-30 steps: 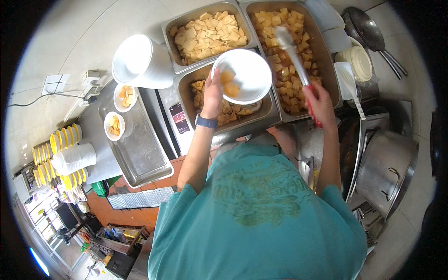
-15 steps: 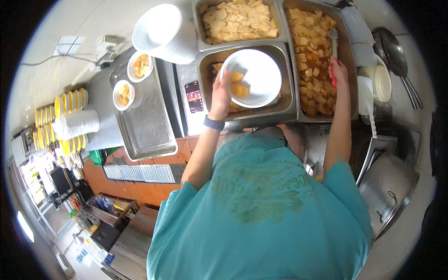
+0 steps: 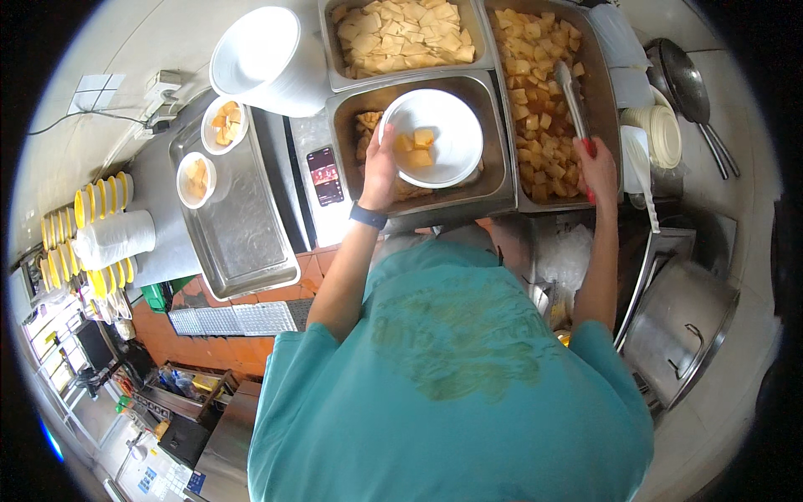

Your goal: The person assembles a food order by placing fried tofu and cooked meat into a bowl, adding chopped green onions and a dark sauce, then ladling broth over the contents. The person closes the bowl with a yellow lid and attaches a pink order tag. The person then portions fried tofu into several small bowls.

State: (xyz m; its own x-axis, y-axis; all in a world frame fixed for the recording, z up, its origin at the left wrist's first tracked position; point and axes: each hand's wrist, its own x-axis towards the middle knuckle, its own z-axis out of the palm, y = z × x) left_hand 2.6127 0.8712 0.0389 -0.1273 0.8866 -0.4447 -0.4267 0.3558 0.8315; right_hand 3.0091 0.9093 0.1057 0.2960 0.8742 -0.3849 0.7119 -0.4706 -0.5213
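Note:
My left hand [image 3: 379,174] grips the rim of a white bowl [image 3: 456,138], thumb inside it, over a steel pan [image 3: 502,180] of pale food pieces. A few yellow-brown chunks [image 3: 416,149] lie in the bowl, beside my thumb. Closed round the red handle of metal tongs [image 3: 574,99], my right hand [image 3: 597,174] is above the near end of the right-hand pan [image 3: 621,159]. That pan holds yellow-brown cubes [image 3: 535,163] in brown sauce. The tips of the tongs lie over the cubes; whether they pinch any I cannot tell.
A pan of flat pale slices [image 3: 401,38] sits at the back. To the left stand stacked white bowls [image 3: 259,58], a phone [image 3: 324,177], and a steel tray [image 3: 242,255] with two small filled bowls [image 3: 196,180]. Black pans [image 3: 686,84] and a lidded pot [image 3: 682,322] are at right.
My right hand and the tongs have come nearer to me over the right-hand pan. More chunks show in the bowl. The whole view has shifted slightly.

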